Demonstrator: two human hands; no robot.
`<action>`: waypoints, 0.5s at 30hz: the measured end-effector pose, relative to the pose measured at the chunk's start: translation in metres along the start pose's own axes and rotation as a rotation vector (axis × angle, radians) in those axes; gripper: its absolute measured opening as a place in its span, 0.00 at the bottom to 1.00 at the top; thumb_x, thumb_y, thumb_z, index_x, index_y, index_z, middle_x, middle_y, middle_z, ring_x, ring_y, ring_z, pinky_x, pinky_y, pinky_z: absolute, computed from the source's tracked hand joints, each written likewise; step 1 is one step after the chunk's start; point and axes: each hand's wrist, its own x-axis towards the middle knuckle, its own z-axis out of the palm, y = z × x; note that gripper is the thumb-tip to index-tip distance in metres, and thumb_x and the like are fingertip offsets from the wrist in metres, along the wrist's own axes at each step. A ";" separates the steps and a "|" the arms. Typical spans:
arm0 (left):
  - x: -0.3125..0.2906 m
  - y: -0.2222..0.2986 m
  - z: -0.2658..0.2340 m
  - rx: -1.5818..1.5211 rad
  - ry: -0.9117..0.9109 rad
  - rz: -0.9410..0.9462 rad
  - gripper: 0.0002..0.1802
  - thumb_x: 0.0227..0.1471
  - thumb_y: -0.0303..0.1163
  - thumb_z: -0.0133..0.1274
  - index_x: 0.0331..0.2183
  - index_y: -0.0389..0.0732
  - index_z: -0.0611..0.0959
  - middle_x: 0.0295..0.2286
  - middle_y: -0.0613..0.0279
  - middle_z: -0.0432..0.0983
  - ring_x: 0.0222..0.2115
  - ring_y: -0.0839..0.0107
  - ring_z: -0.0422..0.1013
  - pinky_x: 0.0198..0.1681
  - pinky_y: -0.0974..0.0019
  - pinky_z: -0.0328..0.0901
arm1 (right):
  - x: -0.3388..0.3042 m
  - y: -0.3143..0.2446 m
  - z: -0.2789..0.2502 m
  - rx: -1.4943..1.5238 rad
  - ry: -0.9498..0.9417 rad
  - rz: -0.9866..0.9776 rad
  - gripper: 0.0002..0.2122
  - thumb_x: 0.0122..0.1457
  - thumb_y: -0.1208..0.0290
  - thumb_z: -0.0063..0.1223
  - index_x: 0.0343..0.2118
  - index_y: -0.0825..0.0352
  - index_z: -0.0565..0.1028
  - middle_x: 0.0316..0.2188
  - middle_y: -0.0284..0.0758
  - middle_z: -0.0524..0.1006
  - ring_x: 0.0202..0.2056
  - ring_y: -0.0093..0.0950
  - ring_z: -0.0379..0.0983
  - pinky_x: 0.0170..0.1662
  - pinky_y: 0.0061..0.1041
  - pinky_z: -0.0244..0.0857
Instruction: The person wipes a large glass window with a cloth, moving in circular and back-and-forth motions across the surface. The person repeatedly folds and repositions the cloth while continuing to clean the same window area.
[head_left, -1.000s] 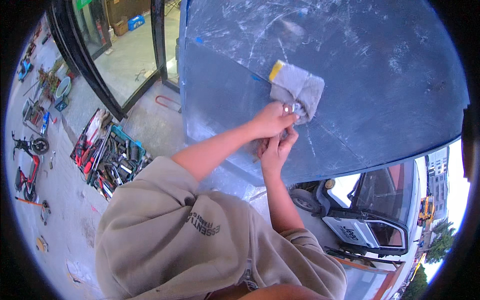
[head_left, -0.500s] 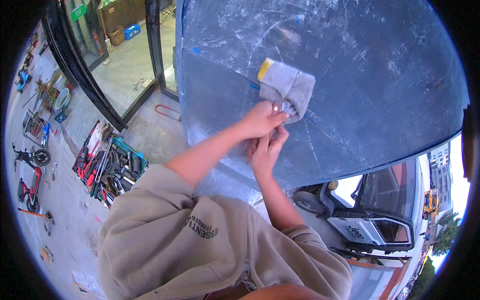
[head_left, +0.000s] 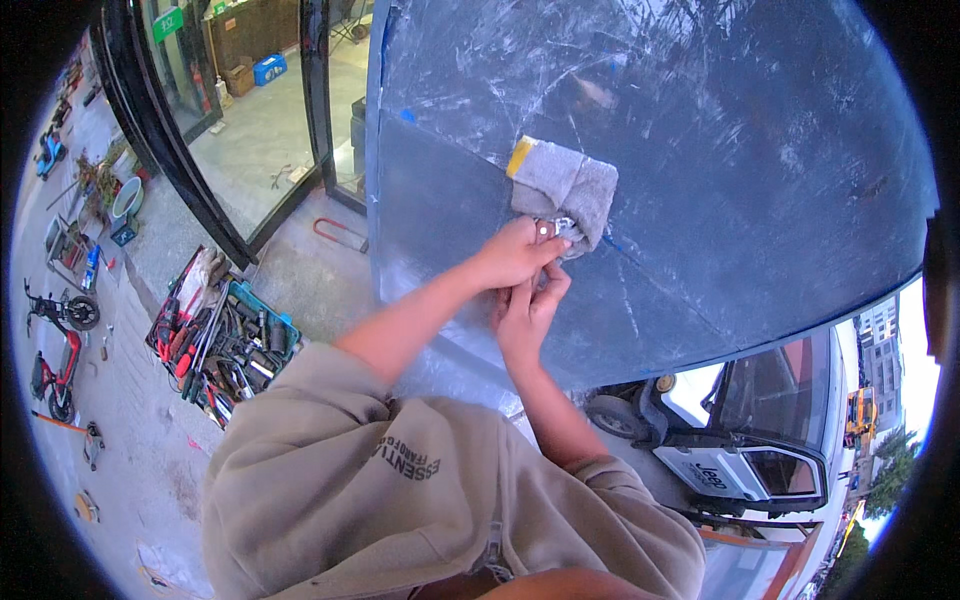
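A folded grey cloth with a yellow edge (head_left: 566, 182) is wrapped over the flat head of a handled tool and lies against a large dark blue panel (head_left: 740, 200). The panel carries white smears and scratches. Just below the cloth, my left hand (head_left: 512, 252) is closed around the tool's brownish upper handle, beside a shiny metal part. Under it, my right hand (head_left: 530, 312) is closed at the lower end of the handle. My fingers hide most of the handle, and the cloth hides the tool's head.
An open toolbox (head_left: 235, 335) full of hand tools stands on the ground at left. Behind it is a glass door with a black frame (head_left: 322, 95). A red scooter (head_left: 62, 365) stands far left. A white vehicle with an open door (head_left: 740, 465) is at lower right.
The cloth-covered tool has shifted slightly left along the panel, with both hands still on it. The whole view has tilted a little, so the surroundings sit slightly lower.
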 end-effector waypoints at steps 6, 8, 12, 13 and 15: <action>0.028 0.030 -0.027 -0.023 0.015 0.062 0.17 0.55 0.41 0.55 0.24 0.37 0.79 0.17 0.66 0.74 0.20 0.77 0.68 0.24 0.63 0.64 | 0.026 -0.032 0.038 0.087 -0.060 -0.149 0.16 0.69 0.65 0.42 0.52 0.65 0.54 0.27 0.31 0.67 0.19 0.14 0.61 0.18 0.16 0.54; 0.026 0.033 -0.031 -0.021 -0.018 -0.008 0.16 0.57 0.39 0.55 0.22 0.39 0.76 0.18 0.72 0.70 0.23 0.82 0.65 0.25 0.67 0.63 | 0.029 -0.021 0.037 0.094 -0.056 -0.160 0.16 0.69 0.65 0.42 0.52 0.65 0.54 0.28 0.31 0.67 0.18 0.14 0.60 0.19 0.16 0.54; 0.002 -0.001 -0.014 -0.041 -0.052 -0.037 0.14 0.58 0.39 0.54 0.27 0.39 0.79 0.21 0.71 0.72 0.23 0.81 0.65 0.26 0.67 0.63 | 0.008 0.004 0.025 0.040 0.009 -0.148 0.16 0.69 0.68 0.42 0.52 0.64 0.53 0.27 0.31 0.69 0.16 0.14 0.59 0.17 0.16 0.53; 0.001 -0.004 -0.010 -0.167 -0.078 -0.125 0.12 0.59 0.38 0.53 0.32 0.39 0.81 0.23 0.70 0.73 0.25 0.81 0.66 0.28 0.67 0.64 | 0.007 0.011 0.021 0.050 0.011 -0.141 0.16 0.69 0.68 0.42 0.53 0.65 0.53 0.28 0.32 0.69 0.17 0.13 0.60 0.17 0.16 0.54; 0.012 0.002 -0.015 -0.092 -0.046 -0.006 0.11 0.59 0.38 0.53 0.32 0.39 0.81 0.23 0.70 0.74 0.25 0.81 0.67 0.29 0.67 0.65 | 0.020 0.015 0.013 -0.217 0.049 -0.360 0.16 0.69 0.68 0.42 0.53 0.65 0.52 0.29 0.32 0.69 0.17 0.13 0.60 0.17 0.16 0.54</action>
